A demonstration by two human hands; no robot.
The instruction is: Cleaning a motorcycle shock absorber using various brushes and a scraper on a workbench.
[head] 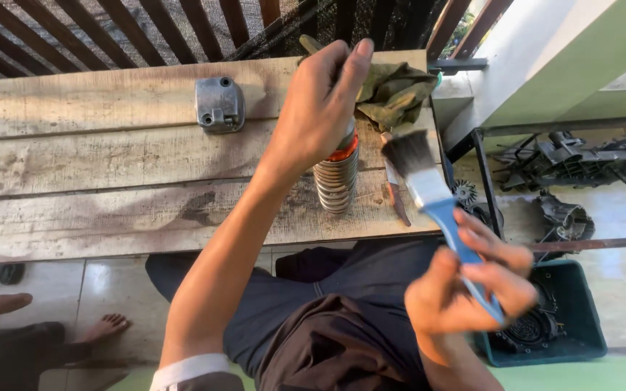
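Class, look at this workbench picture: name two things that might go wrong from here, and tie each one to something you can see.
1. The left hand steadies the coiled spring part upright by its top only, near the edge of the wooden bench; it might tip or roll off.
2. The right hand holds the blue brush with dark, dirty bristles near the green rag; a flick might spatter grime onto the person's dark trousers below.
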